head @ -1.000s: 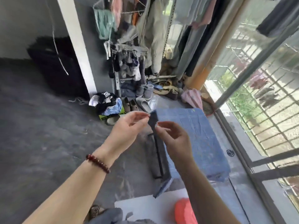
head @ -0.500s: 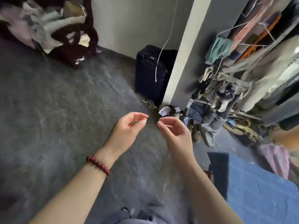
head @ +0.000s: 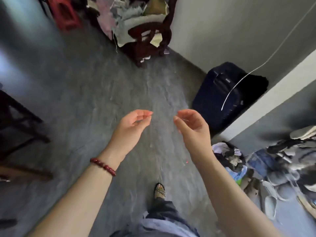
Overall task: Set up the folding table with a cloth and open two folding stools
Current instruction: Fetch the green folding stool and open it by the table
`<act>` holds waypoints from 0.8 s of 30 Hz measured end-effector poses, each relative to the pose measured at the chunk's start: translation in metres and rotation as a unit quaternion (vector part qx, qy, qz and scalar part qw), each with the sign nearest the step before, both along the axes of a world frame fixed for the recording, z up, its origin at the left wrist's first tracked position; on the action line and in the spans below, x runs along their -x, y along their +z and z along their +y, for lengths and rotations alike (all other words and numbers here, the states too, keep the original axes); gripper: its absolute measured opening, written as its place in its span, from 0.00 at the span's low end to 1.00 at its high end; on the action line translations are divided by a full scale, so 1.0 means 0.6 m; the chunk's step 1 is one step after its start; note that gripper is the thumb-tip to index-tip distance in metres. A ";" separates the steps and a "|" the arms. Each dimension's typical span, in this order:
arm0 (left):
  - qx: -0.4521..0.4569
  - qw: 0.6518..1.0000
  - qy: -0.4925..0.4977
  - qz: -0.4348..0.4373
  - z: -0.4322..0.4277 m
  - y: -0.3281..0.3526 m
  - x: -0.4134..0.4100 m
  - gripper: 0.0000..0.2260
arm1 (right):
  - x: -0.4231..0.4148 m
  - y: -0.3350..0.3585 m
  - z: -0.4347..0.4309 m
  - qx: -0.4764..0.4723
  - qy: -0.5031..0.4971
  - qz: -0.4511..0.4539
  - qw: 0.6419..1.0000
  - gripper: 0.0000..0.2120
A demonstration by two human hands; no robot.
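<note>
My left hand point(head: 131, 124), with a red bead bracelet on its wrist, is raised over the grey floor point(head: 106, 86) with fingers loosely curled and nothing in it. My right hand point(head: 193, 125) hangs beside it, a short gap apart, also loosely curled and holding nothing. Neither the folding table nor its cloth is in view. A red stool-like thing point(head: 65, 14) stands blurred at the top left.
A dark wooden chair point(head: 150, 31) piled with clothes stands at the back wall. A dark suitcase point(head: 220, 93) leans by the white pillar point(head: 273, 100). Dark furniture point(head: 15, 120) sits at the left; shoes and clothes point(head: 266, 168) crowd the right. My sandalled foot point(head: 159, 190) is below.
The view has swung left, so the table with the blue cloth has left the frame. Both hands stay raised and have drifted slightly apart.
</note>
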State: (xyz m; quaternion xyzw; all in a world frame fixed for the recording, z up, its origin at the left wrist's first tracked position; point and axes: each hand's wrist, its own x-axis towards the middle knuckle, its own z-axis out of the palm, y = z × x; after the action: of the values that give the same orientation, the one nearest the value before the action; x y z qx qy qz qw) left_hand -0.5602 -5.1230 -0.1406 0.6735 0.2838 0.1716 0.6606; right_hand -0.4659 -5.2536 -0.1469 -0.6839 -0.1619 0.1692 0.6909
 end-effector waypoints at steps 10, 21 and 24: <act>0.010 0.997 0.082 -0.001 0.119 0.005 -0.161 0.08 | -0.174 0.005 0.170 0.016 0.115 0.001 0.993 0.08; 0.007 0.985 0.171 0.026 0.353 -0.020 -0.227 0.04 | -0.262 -0.018 0.421 0.048 0.209 0.025 0.976 0.05; -0.003 0.979 0.201 0.016 0.459 -0.029 -0.250 0.04 | -0.291 -0.020 0.533 0.051 0.223 0.024 0.973 0.05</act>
State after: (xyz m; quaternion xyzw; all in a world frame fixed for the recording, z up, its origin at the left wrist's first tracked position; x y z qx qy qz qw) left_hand -0.4102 -4.8478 -0.1580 0.6077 0.4234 0.2907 0.6057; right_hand -0.2912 -4.9340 -0.1590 -0.6604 -0.2852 0.3433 0.6039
